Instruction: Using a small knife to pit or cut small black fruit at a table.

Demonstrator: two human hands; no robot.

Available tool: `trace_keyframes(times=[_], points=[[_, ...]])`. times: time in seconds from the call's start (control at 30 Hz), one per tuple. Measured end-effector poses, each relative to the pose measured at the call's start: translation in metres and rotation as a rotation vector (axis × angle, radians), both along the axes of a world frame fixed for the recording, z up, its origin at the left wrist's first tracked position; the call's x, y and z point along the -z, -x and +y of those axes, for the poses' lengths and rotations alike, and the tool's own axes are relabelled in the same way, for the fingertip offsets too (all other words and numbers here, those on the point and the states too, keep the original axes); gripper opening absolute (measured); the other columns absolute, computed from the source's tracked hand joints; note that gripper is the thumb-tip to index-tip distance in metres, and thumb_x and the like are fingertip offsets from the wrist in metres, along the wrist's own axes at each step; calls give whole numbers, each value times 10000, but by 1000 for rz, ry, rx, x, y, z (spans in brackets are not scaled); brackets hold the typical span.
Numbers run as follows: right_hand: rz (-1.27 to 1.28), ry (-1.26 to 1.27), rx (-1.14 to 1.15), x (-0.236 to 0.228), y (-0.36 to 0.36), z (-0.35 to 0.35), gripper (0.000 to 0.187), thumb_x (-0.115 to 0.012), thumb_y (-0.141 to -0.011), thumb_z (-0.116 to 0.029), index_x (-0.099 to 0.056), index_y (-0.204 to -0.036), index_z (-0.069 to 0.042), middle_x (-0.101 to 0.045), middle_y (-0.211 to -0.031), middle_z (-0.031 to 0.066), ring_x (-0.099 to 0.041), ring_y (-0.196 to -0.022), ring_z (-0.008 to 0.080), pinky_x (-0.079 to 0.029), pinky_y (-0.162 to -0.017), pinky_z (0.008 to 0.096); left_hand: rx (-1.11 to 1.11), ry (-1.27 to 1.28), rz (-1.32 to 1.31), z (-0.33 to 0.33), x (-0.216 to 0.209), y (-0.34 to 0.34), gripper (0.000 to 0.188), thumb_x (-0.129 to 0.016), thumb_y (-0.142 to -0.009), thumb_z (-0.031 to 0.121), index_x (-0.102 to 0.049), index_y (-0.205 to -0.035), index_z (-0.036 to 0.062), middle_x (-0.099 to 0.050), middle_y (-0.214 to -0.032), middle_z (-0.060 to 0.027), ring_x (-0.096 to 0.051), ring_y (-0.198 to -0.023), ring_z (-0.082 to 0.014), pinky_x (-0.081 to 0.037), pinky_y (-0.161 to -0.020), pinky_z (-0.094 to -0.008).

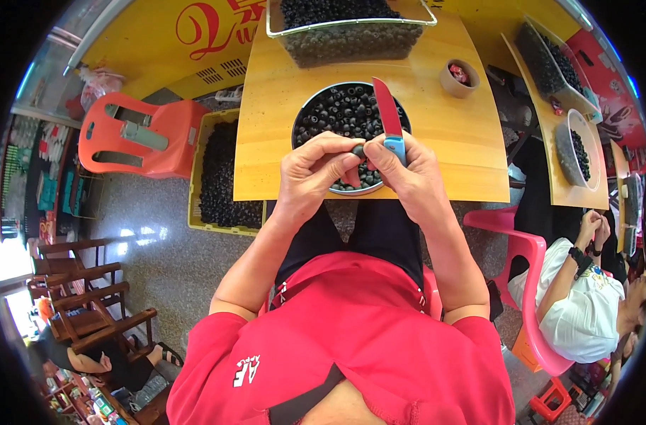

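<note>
Over the near edge of a round bowl (295,126) of small black round pieces, nut-like or seed-like, my two hands meet. My left hand (310,170) pinches one such dark greenish piece (358,150) between thumb and fingertips. Wrapped around the blue handle (395,147) of a knife is my right hand (414,170); the red blade (385,106) points up and away over the bowl. The right thumb tip comes up against the small piece, beside the left fingertips. What the pieces are exactly, I cannot tell.
The bowl sits at the near edge of a wooden table (266,142). At its far end stands a clear tub (351,44) full of black pieces; a small cup (459,83) is at right. Left are a yellow crate (195,191) and an orange stool (167,134). Another person (585,297) sits at right.
</note>
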State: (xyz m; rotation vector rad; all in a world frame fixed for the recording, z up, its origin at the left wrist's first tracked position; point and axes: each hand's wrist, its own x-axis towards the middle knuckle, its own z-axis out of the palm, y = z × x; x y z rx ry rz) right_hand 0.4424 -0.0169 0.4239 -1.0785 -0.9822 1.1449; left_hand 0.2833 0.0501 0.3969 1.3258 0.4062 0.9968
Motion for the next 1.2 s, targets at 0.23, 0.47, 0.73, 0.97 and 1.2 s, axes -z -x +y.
trace_keyframes(times=[0.23, 0.47, 0.73, 0.97, 1.2], points=[[-206, -4, 41, 4, -1, -4, 197, -611, -943, -231, -624, -941, -35, -592, -779, -6, -512, -661, 62, -392, -564, 214, 46, 64, -18, -2, -1, 2, 169, -612, -897, -9, -635, -1063, -27, -613, -913, -65, -615, -707, -116, -504, -646, -224], [-950, -369, 242, 2, 1, -7, 111, -665, -840, -43, -626, -941, -17, -605, -807, 113, -588, -630, 236, -455, -551, 301, 29, 134, -55, 0, 0, 3, 157, -608, -912, 23, -588, -1067, 0, -609, -906, -48, -600, -721, -103, -496, -652, -227], [-1056, -392, 273, 8, -4, -4, 145, -666, -823, -45, -629, -963, -43, -612, -830, 105, -612, -658, 279, -468, -547, 355, 43, 131, -50, 1, 2, 2, 162, -610, -915, 35, -572, -1067, -5, -602, -872, -44, -596, -725, -103, -492, -652, -232], [-1044, -372, 264, 10, -4, 0, 120, -656, -838, -50, -625, -952, -35, -595, -804, 114, -605, -663, 293, -463, -555, 354, 36, 153, -92, -2, 7, 4, 150, -601, -922, 39, -564, -1061, -3, -610, -848, -54, -598, -695, -114, -492, -654, -231], [-979, -216, 321, 20, -17, -3, 120, -638, -894, -104, -628, -945, 3, -585, -792, 128, -576, -626, 242, -433, -558, 337, -365, 18, -98, 28, 0, 54, 143, -598, -887, -15, -567, -1027, -6, -610, -825, -64, -590, -675, -133, -486, -647, -246]])
